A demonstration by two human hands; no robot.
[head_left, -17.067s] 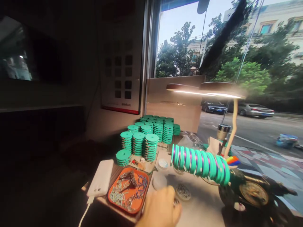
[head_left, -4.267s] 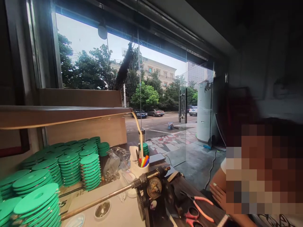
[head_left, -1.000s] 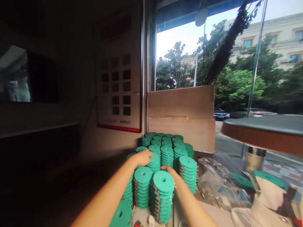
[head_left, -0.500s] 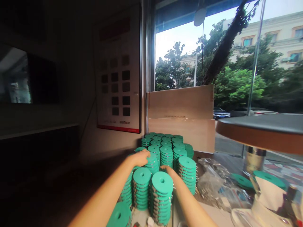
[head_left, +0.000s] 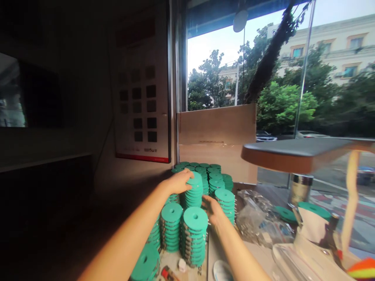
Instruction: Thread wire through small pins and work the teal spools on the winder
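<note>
Stacks of flat green discs with centre holes stand close together; small metallic pieces line the rims of several. My left hand (head_left: 182, 182) grips the upper left side of one disc stack (head_left: 193, 191), its fingers over the top edge. That stack's top is higher than the ones around it, and its base is hidden behind a front stack (head_left: 195, 234). My right hand (head_left: 213, 210) is low at its right side, fingers apart and pointing toward it. Whether they touch it I cannot tell. A right-hand stack (head_left: 225, 201) stands just beyond that hand.
Behind the stacks a cardboard sheet (head_left: 216, 142) leans by the window. To the right are clear plastic bags (head_left: 260, 218), loose green discs (head_left: 315, 210) and a round-edged raised top (head_left: 293, 152). A red lighter-like item (head_left: 169, 273) and a white lump (head_left: 182, 265) lie in front.
The gripped disc stack has risen and shifted right with my left hand. My right hand has moved closer to its side. The view has turned slightly to the right.
</note>
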